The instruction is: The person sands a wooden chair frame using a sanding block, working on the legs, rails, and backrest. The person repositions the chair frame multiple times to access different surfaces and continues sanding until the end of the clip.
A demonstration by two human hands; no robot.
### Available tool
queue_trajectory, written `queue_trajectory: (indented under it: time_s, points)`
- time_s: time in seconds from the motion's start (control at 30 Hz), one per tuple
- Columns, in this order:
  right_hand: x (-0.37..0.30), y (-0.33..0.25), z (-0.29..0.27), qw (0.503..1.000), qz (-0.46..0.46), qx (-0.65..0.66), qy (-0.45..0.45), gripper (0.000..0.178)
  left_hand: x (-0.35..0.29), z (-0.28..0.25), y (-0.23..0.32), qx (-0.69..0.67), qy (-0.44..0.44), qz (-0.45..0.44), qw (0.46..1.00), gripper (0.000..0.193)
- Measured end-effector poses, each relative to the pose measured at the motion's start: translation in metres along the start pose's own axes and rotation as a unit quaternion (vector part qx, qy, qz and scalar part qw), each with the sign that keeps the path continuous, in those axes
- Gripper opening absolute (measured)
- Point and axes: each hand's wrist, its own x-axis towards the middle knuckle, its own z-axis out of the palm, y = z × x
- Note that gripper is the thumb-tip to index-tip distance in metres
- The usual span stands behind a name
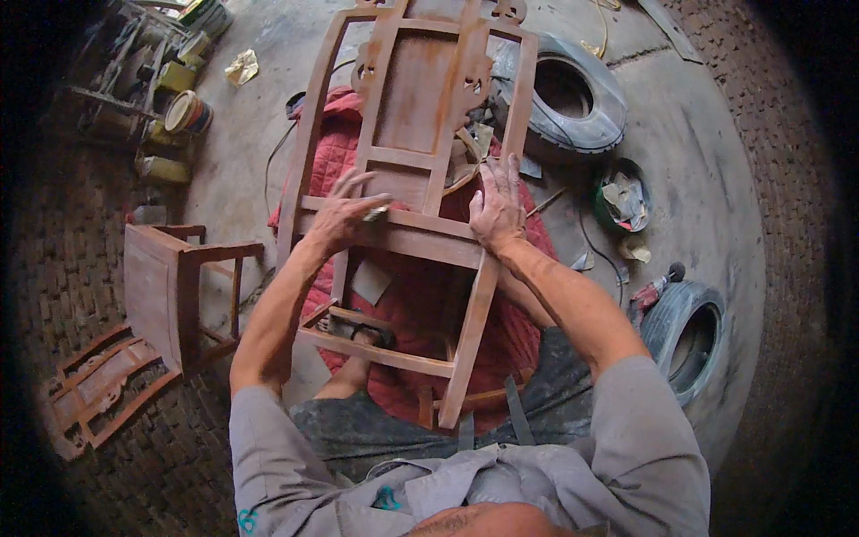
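Note:
A reddish-brown wooden chair (416, 98) lies tilted in front of me, its carved back pointing away and its legs toward me. At the left part of the seat rail is my left hand (344, 215), fingers bent over a small pale piece I cannot make out. My right hand (498, 206) rests on the right corner, where the back post meets the seat rail. Its fingers stretch along the post, with the thumb apart. Under the chair spreads a red quilted cloth (331, 161), partly hidden by the frame.
A second wooden chair (161, 286) lies tipped over at the left. Tires (604, 121) lie at the far right, and another tire (689, 340) is nearer, beside a red power tool (646, 295). A green bucket (601, 210) holds scraps. Paint buckets (186, 114) stand far left.

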Motion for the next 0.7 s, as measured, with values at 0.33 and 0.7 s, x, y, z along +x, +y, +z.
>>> queue_trajectory:
  time_s: [0.33, 0.7]
  points:
    - [-0.001, 0.000, -0.002, 1.000, 0.008, 0.010, -0.005, 0.053, -0.001, 0.018, 0.002, 0.015, 0.089, -0.034, 0.995, 0.056]
    - [-0.002, -0.003, -0.002, 0.999, 0.006, 0.031, 0.002, 0.052, 0.006, 0.047, 0.011, -0.210, 0.055, -0.048, 0.975, 0.073]
